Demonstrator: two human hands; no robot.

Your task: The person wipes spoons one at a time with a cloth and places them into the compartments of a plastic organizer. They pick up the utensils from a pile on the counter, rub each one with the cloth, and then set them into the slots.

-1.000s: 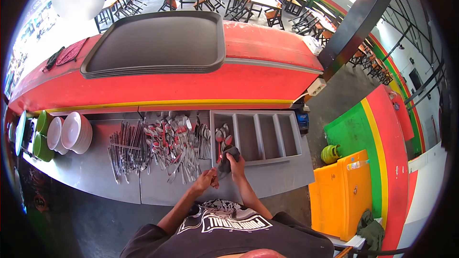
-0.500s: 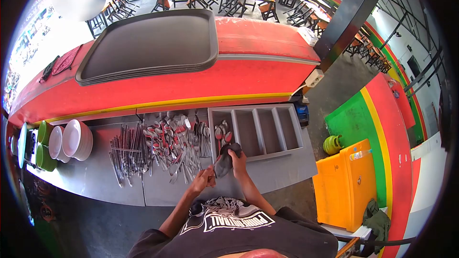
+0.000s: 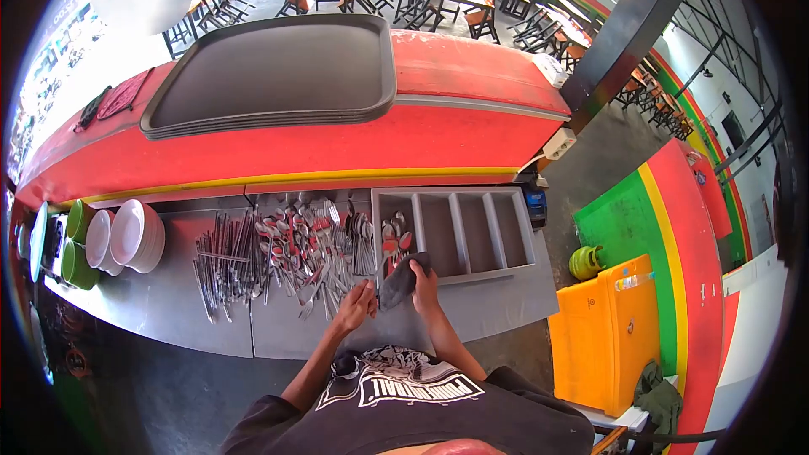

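My right hand [image 3: 425, 284] grips a dark grey cloth [image 3: 398, 283] at the front left corner of the grey cutlery tray [image 3: 484, 274]. Close beside the cloth, my left hand [image 3: 357, 305] is closed in a fist; what it holds is too small and hidden to make out. Several spoons [image 3: 396, 234] lie in the tray's leftmost compartment. Left of the tray is a loose heap of spoons and forks [image 3: 308, 244] on the metal counter. A pile of dark, thin cutlery [image 3: 226, 261] lies farther left.
Stacked white bowls [image 3: 139, 236] and green bowls [image 3: 78, 265] stand at the counter's left end. Behind, dark serving trays [image 3: 278, 67] are stacked on the red ledge [image 3: 472, 72]. An orange box [image 3: 602, 337] and a green gas cylinder [image 3: 585, 262] are at the right.
My left hand and the cloth have drawn slightly apart, and the cloth hangs more fully below my right hand. The view has shifted a little.
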